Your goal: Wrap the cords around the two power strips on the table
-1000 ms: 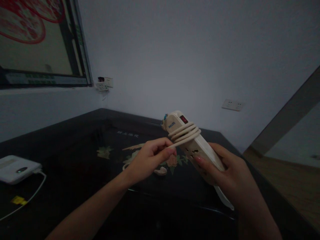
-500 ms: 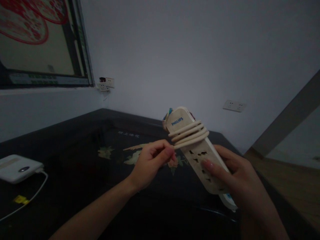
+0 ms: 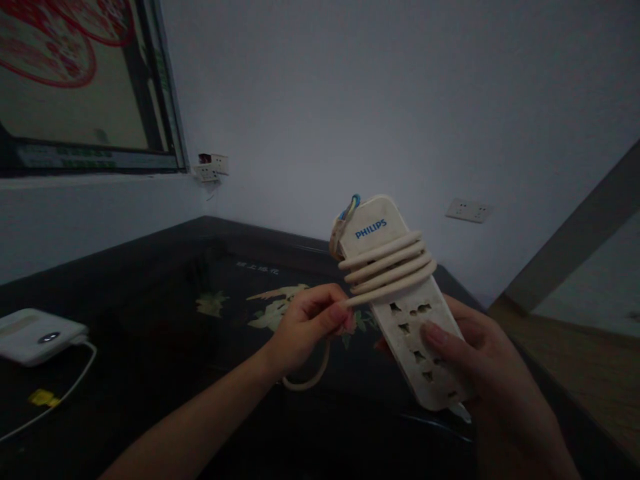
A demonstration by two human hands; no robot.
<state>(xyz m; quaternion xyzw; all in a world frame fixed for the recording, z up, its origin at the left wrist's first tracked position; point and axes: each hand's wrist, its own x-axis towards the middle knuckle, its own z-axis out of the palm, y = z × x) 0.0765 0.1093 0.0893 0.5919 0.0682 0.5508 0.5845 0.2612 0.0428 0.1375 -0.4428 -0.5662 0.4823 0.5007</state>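
My right hand point(image 3: 475, 353) grips the lower end of a white power strip point(image 3: 415, 340), thumb on its socket face and the other fingers behind. The strip is tilted, its PHILIPS end up and to the left. Several turns of a cream power cord point(image 3: 390, 267) wrap around its upper part. Between thumb and fingers, my left hand point(image 3: 320, 320) pinches the cord just left of the lowest turn. A loose loop of cord hangs below that hand. Blue and yellow-green wires point(image 3: 351, 207) stick out beside the PHILIPS end.
A black table point(image 3: 165, 327) with a flower and bird pattern lies beneath my hands. At left sits a white device point(image 3: 37, 337) with a white cable and a yellow tag point(image 3: 45, 399). Wall sockets point(image 3: 469, 211) and a window point(image 3: 85, 87) are beyond.
The power strip has risen slightly, shifted right and turned its socket face more toward me. A loop of cord now shows below my left hand, which still pinches the cord.
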